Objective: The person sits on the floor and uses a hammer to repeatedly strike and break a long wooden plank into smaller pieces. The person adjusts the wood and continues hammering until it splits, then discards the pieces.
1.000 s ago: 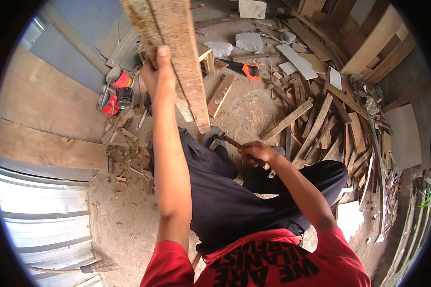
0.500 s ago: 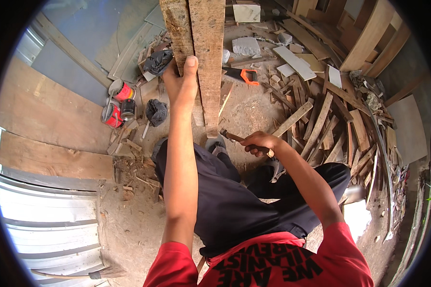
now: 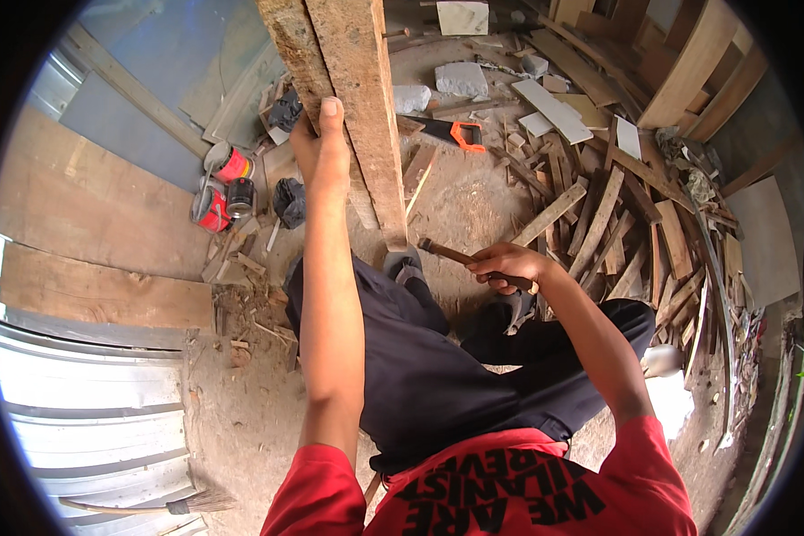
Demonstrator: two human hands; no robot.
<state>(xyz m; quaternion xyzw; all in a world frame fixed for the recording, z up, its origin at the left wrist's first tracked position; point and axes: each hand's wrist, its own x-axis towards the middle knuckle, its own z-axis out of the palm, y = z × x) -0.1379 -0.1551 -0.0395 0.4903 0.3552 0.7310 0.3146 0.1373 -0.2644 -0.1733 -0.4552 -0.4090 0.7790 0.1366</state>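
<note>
Two rough wooden boards lie together lengthwise, a wide one (image 3: 362, 107) and a narrower one (image 3: 293, 45), with a dark seam between them. They run from the top of the view down to a lower end by my shoe (image 3: 404, 266). My left hand (image 3: 323, 147) is closed around their left edge, its thumb lying over the face. In my right hand (image 3: 512, 265) is a hammer (image 3: 456, 255), gripped by its wooden handle. The hammer's dark head points left and sits apart from the boards, just right of their lower end.
A handsaw (image 3: 460, 134) with an orange-and-black handle lies beyond the boards. Scrap wood (image 3: 598, 223) is heaped at the right. Paint cans (image 3: 213, 207) and a black plastic bag (image 3: 289, 202) stand at the left, near a plywood sheet (image 3: 98, 179). A broom (image 3: 188, 505) lies lower left.
The upper part of the boards has swung left, with my left hand still on them. My right hand and the hammer have shifted slightly to the right.
</note>
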